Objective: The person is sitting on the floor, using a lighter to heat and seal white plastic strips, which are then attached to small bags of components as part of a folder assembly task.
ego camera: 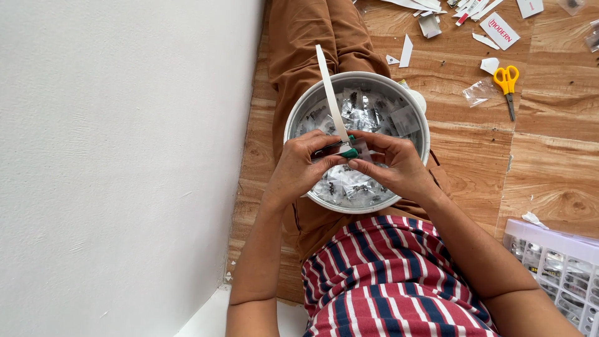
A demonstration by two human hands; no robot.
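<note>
- Our left hand (pixel 298 167) and right hand (pixel 392 163) both pinch a small green stapler (pixel 348 151) with a white paper strip (pixel 331 93), above the round metal bowl (pixel 293 122) of clear packets (pixel 365 112) on our lap.
- Yellow scissors (pixel 506 81) lie well apart on the wooden floor (pixel 549 162).

A long, narrow white strip (pixel 329 93) stands nearly upright, leaning slightly left, its lower end pinched together with a small green piece (pixel 350 152) and a small clear packet (pixel 360 150). All three sit above the middle of a round metal bowl (pixel 299 118), which is filled with small clear packets holding dark bits.
</note>
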